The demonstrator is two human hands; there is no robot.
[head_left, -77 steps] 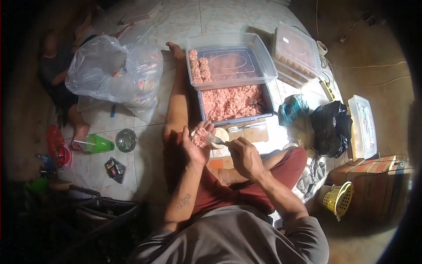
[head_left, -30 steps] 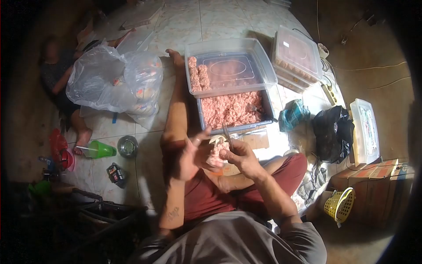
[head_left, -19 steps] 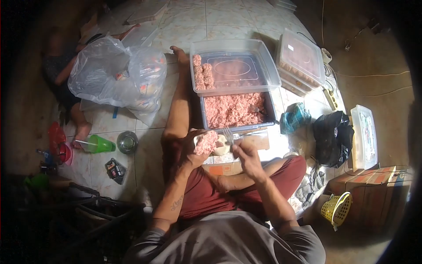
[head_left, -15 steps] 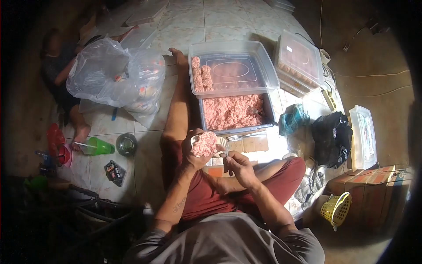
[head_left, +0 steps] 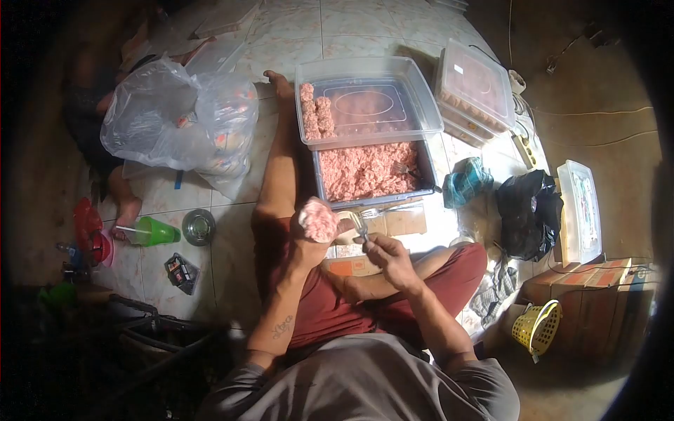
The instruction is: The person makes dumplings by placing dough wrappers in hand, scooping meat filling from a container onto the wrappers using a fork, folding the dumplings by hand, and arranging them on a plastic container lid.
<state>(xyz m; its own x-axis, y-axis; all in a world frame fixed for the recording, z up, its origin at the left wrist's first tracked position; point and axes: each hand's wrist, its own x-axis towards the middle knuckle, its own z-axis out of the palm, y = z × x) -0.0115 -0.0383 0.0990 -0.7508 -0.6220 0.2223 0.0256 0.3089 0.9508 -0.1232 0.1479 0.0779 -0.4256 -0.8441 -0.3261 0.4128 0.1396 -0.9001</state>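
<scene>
My left hand [head_left: 309, 247] is wrapped round a pale wrapper heaped with pink minced filling [head_left: 319, 222]. Just to its right, my right hand [head_left: 388, 257] grips a fork [head_left: 359, 226], its tines pointing up and away from me. Beyond my hands lies a dark tub full of pink mince [head_left: 365, 170], with a second fork resting in it. A clear plastic box [head_left: 421, 105] sits over the tub's far part and holds several filled pieces at its left side. Pale round wrappers [head_left: 345, 229] lie partly hidden between my hands.
A large clear plastic bag [head_left: 168, 126] stands at the left, near another person [head_left: 91, 105]. A green cup [head_left: 158, 231] and glass ashtray [head_left: 199, 227] are on the floor. Stacked lidded boxes [head_left: 474, 88], a black bag [head_left: 528, 216] and a yellow basket [head_left: 537, 328] are at the right.
The filling was spread in my open left palm at first; now it is a rounded heap in the wrapper with my fingers round it. The fork has drawn back to the right of it.
</scene>
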